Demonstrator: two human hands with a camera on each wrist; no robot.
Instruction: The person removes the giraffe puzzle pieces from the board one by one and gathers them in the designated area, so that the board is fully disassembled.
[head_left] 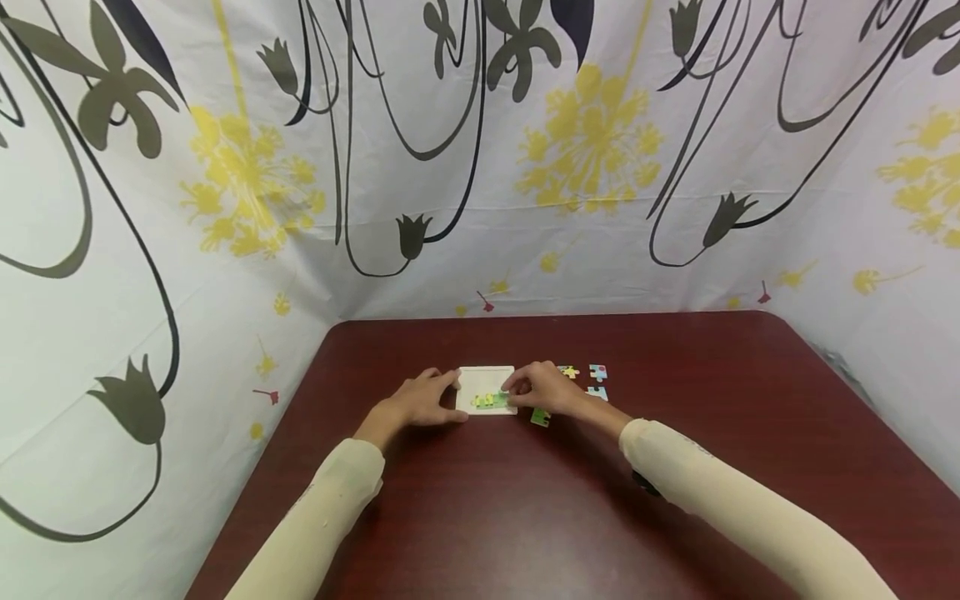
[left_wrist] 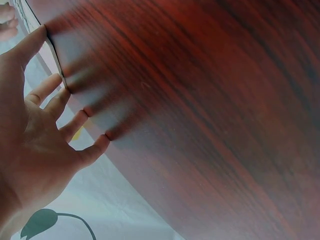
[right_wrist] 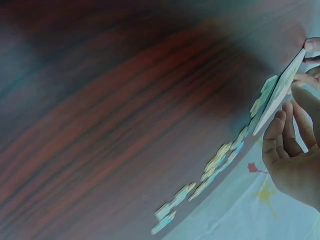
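A white puzzle tray [head_left: 480, 379] lies on the dark red table. Along its near side sits a row of joined green and yellow puzzle pieces [head_left: 487, 401]. My left hand [head_left: 427, 398] has its fingers spread, with the thumb and fingertips touching the tray's left edge; in the left wrist view this hand [left_wrist: 45, 115] shows loose, separated fingers. Over the tray's right side, my right hand [head_left: 546, 388] bends its fingers down and pinches a green puzzle piece [head_left: 504, 400] at the end of the row. The fingertips partly cover that piece.
Loose puzzle pieces lie right of the tray: a green one [head_left: 541, 417] by the right hand, a yellow one [head_left: 570, 372], and blue ones [head_left: 597, 372] farther right. In the right wrist view, several loose pieces [right_wrist: 216, 162] trail along the table. A patterned cloth [head_left: 450, 183] hangs behind.
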